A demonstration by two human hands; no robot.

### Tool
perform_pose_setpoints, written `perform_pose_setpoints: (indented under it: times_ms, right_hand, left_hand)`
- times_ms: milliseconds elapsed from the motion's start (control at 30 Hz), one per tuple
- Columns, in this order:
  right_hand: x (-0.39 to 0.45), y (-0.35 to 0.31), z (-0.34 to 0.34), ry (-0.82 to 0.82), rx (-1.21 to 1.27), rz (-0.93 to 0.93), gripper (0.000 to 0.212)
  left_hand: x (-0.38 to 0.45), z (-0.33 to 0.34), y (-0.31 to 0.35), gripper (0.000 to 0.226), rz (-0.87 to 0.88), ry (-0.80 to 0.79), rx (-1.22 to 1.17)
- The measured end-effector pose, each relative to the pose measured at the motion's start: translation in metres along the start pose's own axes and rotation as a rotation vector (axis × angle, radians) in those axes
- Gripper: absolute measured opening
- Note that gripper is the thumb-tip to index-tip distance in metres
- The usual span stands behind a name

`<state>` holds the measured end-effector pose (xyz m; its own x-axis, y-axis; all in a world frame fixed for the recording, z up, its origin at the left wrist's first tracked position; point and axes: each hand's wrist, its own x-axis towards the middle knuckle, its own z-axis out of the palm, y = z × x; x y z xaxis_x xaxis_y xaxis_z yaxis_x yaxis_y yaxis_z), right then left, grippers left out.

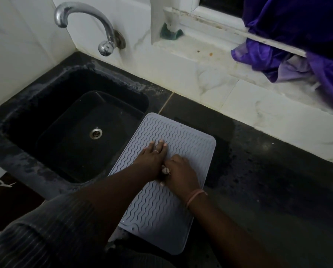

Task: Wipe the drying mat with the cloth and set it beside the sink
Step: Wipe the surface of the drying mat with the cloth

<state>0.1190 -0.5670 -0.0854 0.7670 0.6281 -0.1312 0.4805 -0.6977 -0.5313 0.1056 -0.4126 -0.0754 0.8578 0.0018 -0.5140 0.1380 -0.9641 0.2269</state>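
A grey drying mat with wavy ridges lies flat on the black counter, right of the sink. Its near end overhangs the counter's front edge. My left hand presses on the mat's middle with straight fingers and wears a ring. My right hand sits just beside it, fingers curled round a small whitish cloth. Only a scrap of the cloth shows between the two hands.
A chrome tap curves out of the tiled wall above the sink. Dark counter stretches to the right of the mat. A purple fabric hangs over the window sill at the top right. A green sponge sits on the sill.
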Motion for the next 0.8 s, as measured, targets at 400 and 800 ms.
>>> perform_pose_setpoints:
  times_ms: [400,800]
  right_hand:
    - [0.107,0.048,-0.049,0.145,-0.077,0.133,0.013]
    - [0.068,0.031,-0.036,0.012,-0.038,0.056,0.015]
  left_hand:
    - [0.0,-0.004,-0.001,0.143,-0.024,-0.078,-0.012]
    - [0.017,-0.005,0.015,0.135,-0.152,0.16,-0.098]
